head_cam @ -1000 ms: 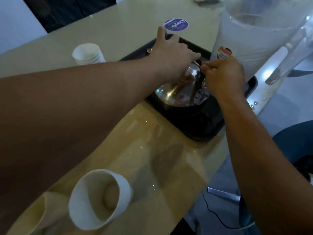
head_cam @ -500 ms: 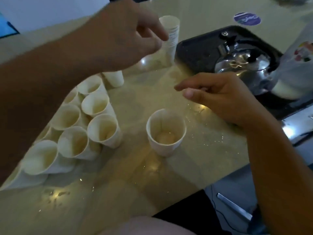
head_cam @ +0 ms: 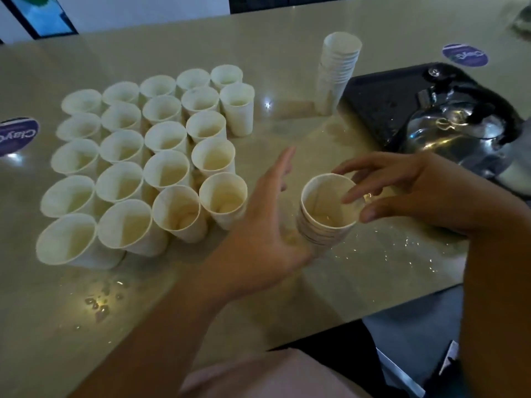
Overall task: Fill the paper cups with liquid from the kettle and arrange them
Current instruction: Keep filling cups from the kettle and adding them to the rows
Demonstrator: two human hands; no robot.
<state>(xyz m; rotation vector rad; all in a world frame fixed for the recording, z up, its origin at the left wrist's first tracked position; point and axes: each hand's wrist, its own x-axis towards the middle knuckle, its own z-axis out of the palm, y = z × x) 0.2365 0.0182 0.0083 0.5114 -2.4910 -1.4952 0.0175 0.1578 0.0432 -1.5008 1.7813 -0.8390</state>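
Note:
A single paper cup (head_cam: 327, 214) with pale liquid in it stands on the beige counter between my hands. My left hand (head_cam: 267, 222) is open just left of it, fingers spread, thumb near the cup's base. My right hand (head_cam: 402, 188) hovers at the cup's right rim with fingers apart, and I cannot tell whether they touch it. Several filled cups (head_cam: 149, 156) stand in rows to the left. The steel kettle (head_cam: 459, 136) with a black handle sits on a black tray (head_cam: 376, 107) at the right.
A tall stack of unused cups (head_cam: 339, 70) stands beside the tray's left edge. Round purple stickers lie at the far left (head_cam: 17, 136) and at the back right (head_cam: 465, 54). Droplets dot the counter near its front edge (head_cam: 373, 308).
The view has swung from the kettle to the cups. My left hand has dropped from above the cups to beside the lone cup. My right hand has closed in on its rim.

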